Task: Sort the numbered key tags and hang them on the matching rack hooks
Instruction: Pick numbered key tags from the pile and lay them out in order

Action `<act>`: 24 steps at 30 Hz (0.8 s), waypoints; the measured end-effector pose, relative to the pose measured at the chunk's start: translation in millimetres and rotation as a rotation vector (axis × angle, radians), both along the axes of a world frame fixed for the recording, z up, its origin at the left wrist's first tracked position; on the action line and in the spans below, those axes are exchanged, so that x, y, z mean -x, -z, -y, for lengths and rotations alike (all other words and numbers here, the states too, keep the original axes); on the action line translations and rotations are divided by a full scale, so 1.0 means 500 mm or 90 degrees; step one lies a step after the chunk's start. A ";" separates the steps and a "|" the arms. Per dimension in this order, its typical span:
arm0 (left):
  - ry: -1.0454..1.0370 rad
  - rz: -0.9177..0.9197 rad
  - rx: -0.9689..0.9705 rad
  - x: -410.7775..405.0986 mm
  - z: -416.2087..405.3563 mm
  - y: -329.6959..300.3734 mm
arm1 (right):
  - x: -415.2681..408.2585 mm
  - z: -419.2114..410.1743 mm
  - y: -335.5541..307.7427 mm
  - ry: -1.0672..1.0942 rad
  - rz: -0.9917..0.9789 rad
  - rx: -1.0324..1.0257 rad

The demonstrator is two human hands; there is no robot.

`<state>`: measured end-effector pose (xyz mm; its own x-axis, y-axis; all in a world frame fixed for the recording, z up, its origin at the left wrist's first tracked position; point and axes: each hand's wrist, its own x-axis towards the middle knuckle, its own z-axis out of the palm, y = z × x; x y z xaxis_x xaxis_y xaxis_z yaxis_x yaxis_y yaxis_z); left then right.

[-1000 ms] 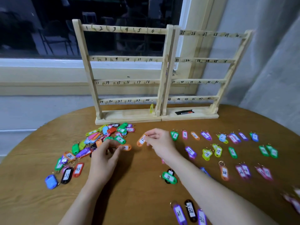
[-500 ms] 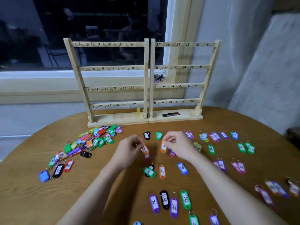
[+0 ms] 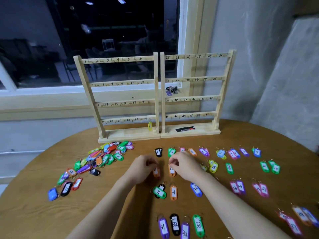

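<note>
L hand (image 3: 143, 167) & R hand (image 3: 185, 165) each pinch orange tag (image 3: 155, 171) — side by side.

Both forearms bare up to the frame edge, no sleeves, left hand (image 3: 144, 167) and right hand (image 3: 185, 165) bare too: no gloves, rings, watch or wristbands visible, nails short and unpainted as far as visible.

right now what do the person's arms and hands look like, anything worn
Both forearms are bare up to the bottom edge of the head view, with no sleeve showing. Neither the left hand nor the right hand shows a glove, ring, watch or bracelet on its visible side.
</note>
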<state>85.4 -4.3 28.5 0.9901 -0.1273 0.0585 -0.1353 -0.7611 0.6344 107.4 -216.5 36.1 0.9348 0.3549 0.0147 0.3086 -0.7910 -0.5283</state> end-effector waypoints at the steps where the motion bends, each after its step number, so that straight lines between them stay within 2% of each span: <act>1: -0.005 0.006 0.004 0.000 -0.001 0.004 | -0.004 0.002 0.001 0.000 0.000 0.006; 8: -0.059 0.060 0.043 0.014 -0.027 0.012 | -0.017 -0.004 -0.014 0.028 0.024 -0.048; 13: -0.174 0.089 0.051 0.066 -0.123 0.014 | -0.009 -0.075 -0.024 0.015 0.017 -0.111; 19: -0.439 0.219 -0.062 0.183 -0.311 0.050 | 0.027 -0.219 -0.021 -0.083 -0.006 -0.135; 24: -0.566 0.233 -0.147 0.240 -0.390 0.079 | 0.043 -0.342 0.010 -0.145 -0.017 -0.113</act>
<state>-34.7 190.7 -11.1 0.6568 0.6064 0.4482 0.3868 -0.7812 0.4900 85.9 -45.4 31.2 0.8321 0.5499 0.0719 0.4522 -0.5977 -0.6621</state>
